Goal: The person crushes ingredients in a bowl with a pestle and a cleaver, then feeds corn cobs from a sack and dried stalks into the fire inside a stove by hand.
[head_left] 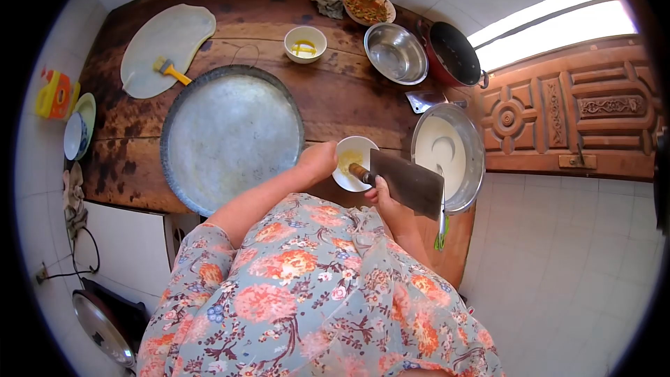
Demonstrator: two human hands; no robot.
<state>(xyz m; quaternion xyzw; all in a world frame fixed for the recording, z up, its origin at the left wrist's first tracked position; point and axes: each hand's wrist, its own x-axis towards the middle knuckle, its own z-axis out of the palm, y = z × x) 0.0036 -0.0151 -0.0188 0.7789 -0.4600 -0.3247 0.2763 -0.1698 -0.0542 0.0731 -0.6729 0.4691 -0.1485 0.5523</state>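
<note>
My left hand (319, 162) is closed on the left rim of a small white bowl (340, 179), which has something pale yellow inside. A cleaver (408, 183) with a wooden handle lies across my right hand (385, 200), its handle end over the bowl and its broad dark blade pointing right. The fingers of my right hand are curled beneath the handle. Left of the bowl is a large round metal tray (234, 141). To the right, a metal basin (477, 160) holds white liquid with a ladle in it, partly behind the blade.
On the wooden table (335, 115) are a pale board (150, 49), a brush (171, 70), a bowl with yellow liquid (305, 56), an empty metal basin (396, 54), a dark pot (452, 54), a plate of food (368, 7) and another metal blade (426, 101).
</note>
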